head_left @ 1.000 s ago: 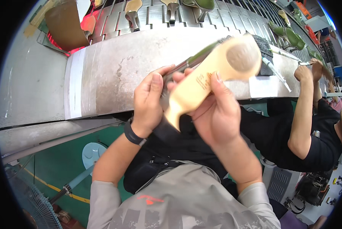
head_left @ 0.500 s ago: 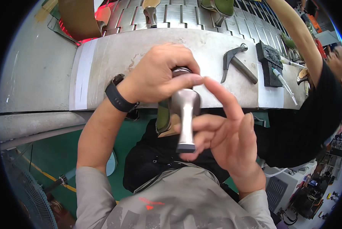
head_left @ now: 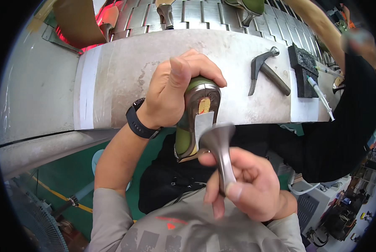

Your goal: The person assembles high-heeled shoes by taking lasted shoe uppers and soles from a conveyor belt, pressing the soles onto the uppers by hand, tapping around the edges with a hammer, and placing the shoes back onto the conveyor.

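A green shoe (head_left: 182, 140) is held sole-side up at the near edge of the workbench, heel end toward the far side. My left hand (head_left: 169, 94) wraps round its far end, fingers over the top and thumb raised. The shoe's heel seat shows a yellowish patch with red marks, and a pale strip lies just below it. A shiny metallic shoe heel (head_left: 222, 157), slightly blurred, is pinched in my right hand (head_left: 255, 182). Its wide cupped end points up toward the shoe and its narrow end lies in my fingers. Whether the heel touches the shoe I cannot tell.
On the workbench (head_left: 120, 84) lies a hammer (head_left: 272, 77), right of the shoe. Beside it are a black block (head_left: 302, 67) and a syringe (head_left: 320, 96). Several shoes stand on a slatted metal conveyor (head_left: 192, 14) behind. A person (head_left: 347, 113) in black works at the right.
The heel has come away from my left hand and turned cup-end up in my right hand, which moved nearer my body. My left hand has shifted, uncovering the shoe's heel seat.
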Demonstrator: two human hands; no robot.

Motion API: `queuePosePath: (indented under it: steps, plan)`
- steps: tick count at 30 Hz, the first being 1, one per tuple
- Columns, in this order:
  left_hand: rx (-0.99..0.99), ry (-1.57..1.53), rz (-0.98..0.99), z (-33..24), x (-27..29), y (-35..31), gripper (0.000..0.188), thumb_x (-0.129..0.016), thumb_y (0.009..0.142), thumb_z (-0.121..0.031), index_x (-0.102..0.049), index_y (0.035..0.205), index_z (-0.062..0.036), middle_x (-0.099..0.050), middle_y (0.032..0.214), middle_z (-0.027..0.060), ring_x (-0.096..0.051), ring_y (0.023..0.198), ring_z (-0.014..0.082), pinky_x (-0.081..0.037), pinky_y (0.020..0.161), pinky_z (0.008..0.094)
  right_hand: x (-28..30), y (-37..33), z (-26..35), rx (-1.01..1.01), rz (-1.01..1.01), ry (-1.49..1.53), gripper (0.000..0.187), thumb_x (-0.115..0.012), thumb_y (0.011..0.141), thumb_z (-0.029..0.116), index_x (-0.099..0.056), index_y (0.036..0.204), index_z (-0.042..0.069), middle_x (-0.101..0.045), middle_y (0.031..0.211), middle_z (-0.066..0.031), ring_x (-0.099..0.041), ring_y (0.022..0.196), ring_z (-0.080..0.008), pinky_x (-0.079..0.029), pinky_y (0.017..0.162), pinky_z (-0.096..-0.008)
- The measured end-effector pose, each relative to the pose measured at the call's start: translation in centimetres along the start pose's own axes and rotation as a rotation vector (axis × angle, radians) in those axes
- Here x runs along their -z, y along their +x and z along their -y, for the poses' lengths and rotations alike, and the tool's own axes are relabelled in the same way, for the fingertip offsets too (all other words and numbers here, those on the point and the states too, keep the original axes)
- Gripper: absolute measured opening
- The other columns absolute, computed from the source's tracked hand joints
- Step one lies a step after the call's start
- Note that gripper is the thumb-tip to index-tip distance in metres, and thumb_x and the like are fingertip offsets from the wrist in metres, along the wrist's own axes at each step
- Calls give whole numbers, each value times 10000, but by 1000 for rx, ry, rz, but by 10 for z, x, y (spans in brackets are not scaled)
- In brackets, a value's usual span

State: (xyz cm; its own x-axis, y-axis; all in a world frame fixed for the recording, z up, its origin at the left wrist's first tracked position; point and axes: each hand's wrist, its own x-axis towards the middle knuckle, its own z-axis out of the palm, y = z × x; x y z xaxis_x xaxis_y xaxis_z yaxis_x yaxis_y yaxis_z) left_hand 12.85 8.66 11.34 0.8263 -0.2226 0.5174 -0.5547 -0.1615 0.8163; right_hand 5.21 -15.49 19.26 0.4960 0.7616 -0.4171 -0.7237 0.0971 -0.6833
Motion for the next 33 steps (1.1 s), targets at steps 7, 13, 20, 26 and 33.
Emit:
queuePosePath:
  steps: [7,13,20,26,33]
  plan:
    - [27,26,-9,0,-1,2,993,-52,1063,-679,-751,935,14,-713,937,163,-649,892,239,-512,827,354,0,38,7,73,-53,169,413,-560,1039,106,-483,1381,-112,-690,922,-124,-627,653,-112,-503,633,-236]
    - [23,22,2,2,0,3,974,-79,1062,-688,-751,931,6,-712,936,163,-652,871,230,-517,795,347,3,47,6,82,-41,183,413,-574,1031,116,-493,1367,-111,-690,917,-117,-620,652,-106,-498,633,-231]
    - [5,40,5,1,2,5,962,-96,1064,-687,-750,933,7,-715,920,158,-653,866,231,-520,780,349,4,49,9,71,-42,174,395,-576,1030,115,-504,1346,-110,-693,921,-117,-618,656,-107,-496,633,-234]
    - [-64,-14,-1,6,1,6,840,-226,1098,-632,-742,956,15,-715,924,159,-649,878,227,-515,783,337,3,54,12,95,-79,162,368,-596,1014,127,-537,1293,-106,-699,902,-120,-623,647,-114,-503,629,-236]
    - [284,-43,43,22,13,46,362,-600,1044,-315,-733,1002,19,-671,783,-10,-596,748,50,-495,707,247,27,97,68,137,-251,-355,358,-540,990,202,-674,1068,-120,-644,727,-100,-521,473,-146,-525,545,-275]
